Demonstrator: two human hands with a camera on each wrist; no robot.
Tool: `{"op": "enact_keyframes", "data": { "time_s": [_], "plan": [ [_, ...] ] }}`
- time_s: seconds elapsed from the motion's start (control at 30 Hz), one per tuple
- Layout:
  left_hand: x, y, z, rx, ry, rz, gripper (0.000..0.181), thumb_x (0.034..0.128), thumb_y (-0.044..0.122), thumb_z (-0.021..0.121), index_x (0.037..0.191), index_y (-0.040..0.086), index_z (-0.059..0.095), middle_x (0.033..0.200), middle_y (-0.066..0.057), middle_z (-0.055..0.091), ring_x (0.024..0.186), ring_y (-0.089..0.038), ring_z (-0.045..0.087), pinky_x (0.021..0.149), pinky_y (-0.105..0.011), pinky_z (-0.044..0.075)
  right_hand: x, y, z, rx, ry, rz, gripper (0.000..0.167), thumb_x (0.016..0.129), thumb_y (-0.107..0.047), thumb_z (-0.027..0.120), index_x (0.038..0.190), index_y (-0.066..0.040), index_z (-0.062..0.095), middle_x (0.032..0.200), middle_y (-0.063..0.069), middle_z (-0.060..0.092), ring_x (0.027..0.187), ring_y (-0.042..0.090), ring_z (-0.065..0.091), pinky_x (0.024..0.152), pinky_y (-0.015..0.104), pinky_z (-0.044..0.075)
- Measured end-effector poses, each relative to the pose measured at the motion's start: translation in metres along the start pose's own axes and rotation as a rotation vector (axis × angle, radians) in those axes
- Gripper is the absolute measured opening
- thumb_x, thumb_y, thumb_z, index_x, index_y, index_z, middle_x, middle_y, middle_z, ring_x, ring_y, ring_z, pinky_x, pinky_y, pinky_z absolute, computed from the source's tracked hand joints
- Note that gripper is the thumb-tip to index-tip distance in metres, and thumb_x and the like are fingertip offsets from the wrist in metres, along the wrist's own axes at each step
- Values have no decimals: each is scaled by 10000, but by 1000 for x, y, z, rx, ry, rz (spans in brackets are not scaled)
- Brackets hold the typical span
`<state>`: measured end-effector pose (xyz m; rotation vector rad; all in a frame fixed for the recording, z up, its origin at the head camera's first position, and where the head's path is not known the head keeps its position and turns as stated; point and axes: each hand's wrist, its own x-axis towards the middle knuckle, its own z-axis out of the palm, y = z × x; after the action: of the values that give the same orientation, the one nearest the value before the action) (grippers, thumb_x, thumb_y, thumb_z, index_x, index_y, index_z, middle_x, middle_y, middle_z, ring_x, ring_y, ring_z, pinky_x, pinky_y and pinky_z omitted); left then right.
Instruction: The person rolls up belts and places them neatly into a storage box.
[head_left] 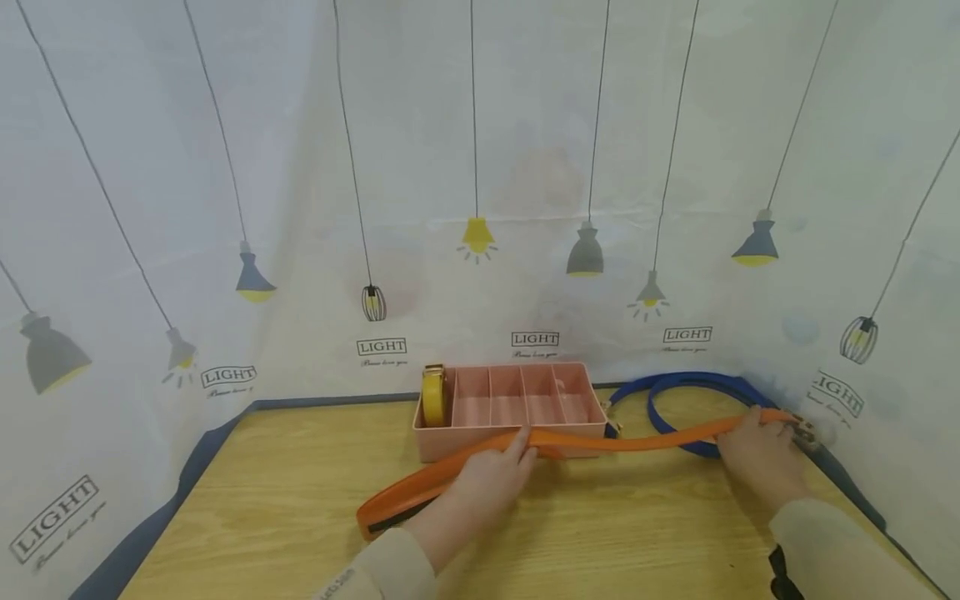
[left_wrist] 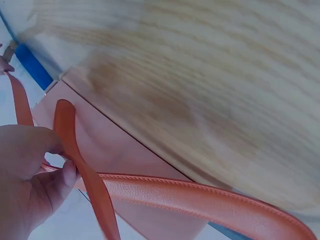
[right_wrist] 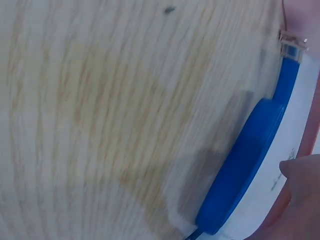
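An orange belt [head_left: 637, 443] stretches between both hands, above the table and in front of the pink divided box. My left hand [head_left: 491, 479] pinches it between thumb and fingers, where two lengths cross in the left wrist view. A folded loop of the belt [left_wrist: 200, 195] hangs to the left of that hand. Near the metal buckle [head_left: 804, 429], my right hand [head_left: 765, 454] grips the other end. In the right wrist view the right hand [right_wrist: 302, 200] is partly cut off. A loosely coiled blue belt [right_wrist: 245, 160] lies on the table beside it.
The pink box [head_left: 435, 447] stands at the back of the wooden table [head_left: 300, 467]. In its leftmost compartment sits a rolled yellow belt [head_left: 433, 400]. A pale sheet printed with lamps [head_left: 450, 125] walls the table at the back and sides.
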<state>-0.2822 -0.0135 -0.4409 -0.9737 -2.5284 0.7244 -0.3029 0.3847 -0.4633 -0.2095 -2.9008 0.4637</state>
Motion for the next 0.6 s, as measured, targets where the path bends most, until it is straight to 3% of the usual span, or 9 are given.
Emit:
{"op": "enact_keyframes", "data": {
  "time_s": [0.07, 0.17, 0.23, 0.33, 0.43, 0.6],
  "plan": [
    [-1, -3, 0, 7, 14, -9, 487, 960, 116, 597, 1427, 214, 498, 1501, -73, 387, 462, -61, 309, 383, -203, 309, 2, -8, -3, 38, 15, 24, 767, 968, -204, 521, 1351, 308, 96, 1187, 622, 199, 1084, 754, 240, 855, 750, 311],
    [-2, -6, 1, 10, 46, -7, 450, 967, 129, 598, 1404, 190, 507, 1474, -77, 416, 469, -72, 323, 385, -208, 313, 5, -19, -6, 26, 49, -33, 703, 930, -142, 559, 1345, 297, 199, 1147, 570, 327, 1044, 698, 346, 795, 711, 379],
    [-2, -8, 3, -7, 72, -1, 426, 968, 130, 598, 1382, 181, 513, 1460, -77, 431, 476, -77, 334, 383, -207, 313, 7, -26, -7, 10, 63, -88, 541, 889, -72, 571, 1277, 257, 387, 1073, 502, 428, 1000, 650, 408, 783, 679, 397],
    [-3, -10, 6, -45, 93, 20, 394, 960, 123, 606, 1340, 179, 518, 1450, -69, 444, 502, -87, 376, 390, -204, 326, 10, -36, -6, -31, 92, -213, 318, 853, 2, 590, 1114, 174, 532, 969, 388, 511, 916, 564, 490, 724, 610, 443],
    [-3, -13, 8, -83, 100, 84, 384, 941, 110, 631, 1303, 196, 538, 1425, -45, 470, 554, -96, 455, 416, -204, 384, 14, -47, -5, -12, 87, -302, 263, 847, 74, 560, 1103, 125, 526, 995, 348, 534, 890, 498, 539, 654, 531, 488],
    [-3, -18, 14, -64, 121, 253, 311, 949, 138, 623, 1228, 267, 575, 1364, 18, 517, 640, -99, 506, 488, -229, 452, 15, -65, -1, 53, -24, -313, 340, 863, 120, 515, 1202, 136, 503, 1067, 360, 544, 959, 495, 549, 708, 511, 502]
  ]
}}
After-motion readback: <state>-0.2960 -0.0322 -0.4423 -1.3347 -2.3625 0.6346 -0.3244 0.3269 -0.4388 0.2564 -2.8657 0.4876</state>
